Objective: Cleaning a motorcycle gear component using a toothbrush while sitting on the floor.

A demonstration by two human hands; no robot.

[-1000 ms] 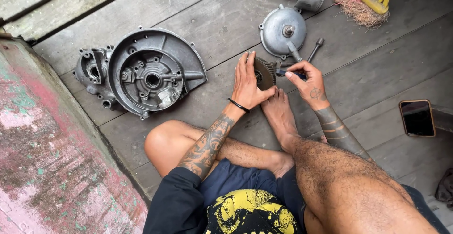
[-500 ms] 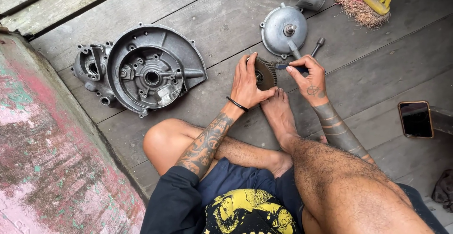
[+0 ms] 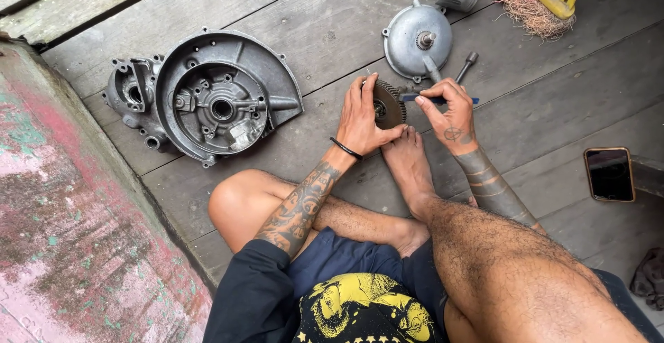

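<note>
little has moved since half a second ago: both hands sit as before. left hand (image 3: 365,118) fingers clamp the dark toothed steel gear wheel (image 3: 389,104), stood on edge against the bare foot (image 3: 408,160) mid-floor. right hand (image 3: 449,111) fingers pinch a slim blue-handled tool (image 3: 436,99). gear judged heavy, rigid, possibly oily; grip by its rim. no labels seen.

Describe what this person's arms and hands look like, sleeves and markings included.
Both hands are bare. The left hand has a thin black band at the wrist, dense tattoos along the forearm, and a dark sleeve pushed up near the elbow. The right hand bears a small round tattoo on its back, with banded tattoos ringing the forearm.
</note>
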